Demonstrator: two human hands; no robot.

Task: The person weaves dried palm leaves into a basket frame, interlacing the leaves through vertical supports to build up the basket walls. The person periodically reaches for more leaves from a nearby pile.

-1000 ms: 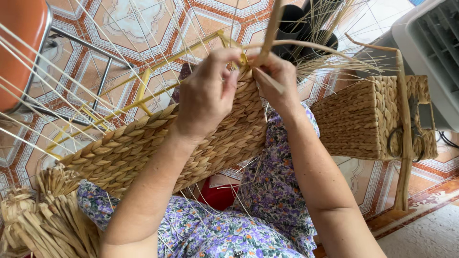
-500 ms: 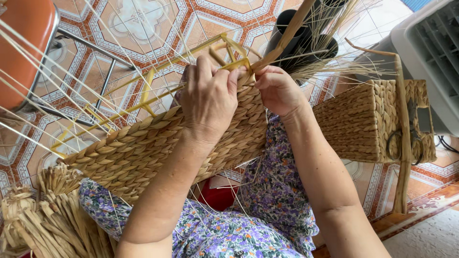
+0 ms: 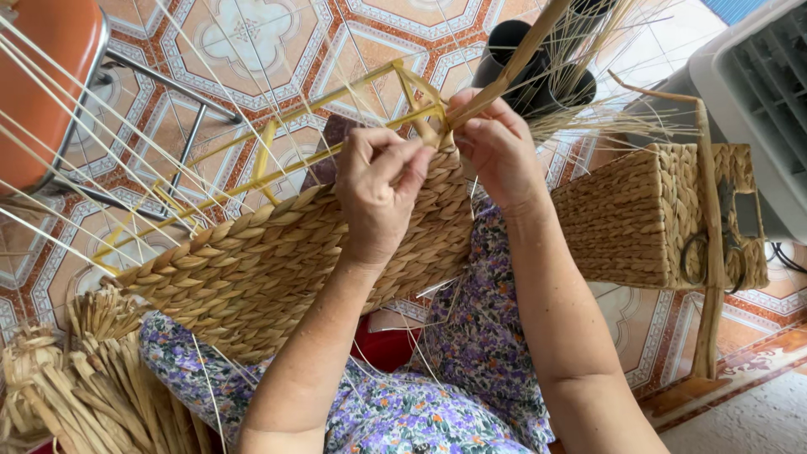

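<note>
Down through the head camera I see the half-woven tan straw basket panel (image 3: pixel 277 269) lying across the lap, laced onto a yellow metal wire frame (image 3: pixel 336 126). My left hand (image 3: pixel 382 189) rests on the panel's upper edge, its grip pressed together on the weave. Just right of it, my right hand (image 3: pixel 496 147) pinches a flat tan straw strand (image 3: pixel 521 59) rising from the frame's corner.

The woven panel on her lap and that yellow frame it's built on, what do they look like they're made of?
The woven panel looks like dried plant fibre, perhaps water hyacinth or rush: matte, tan, twisted into thick plaits. The yellow frame seems to be thin metal rod with a glossy painted coat, judging by its straight bars and joined corners. Both hands, left hand and right hand, grip strands at its corner.
</note>
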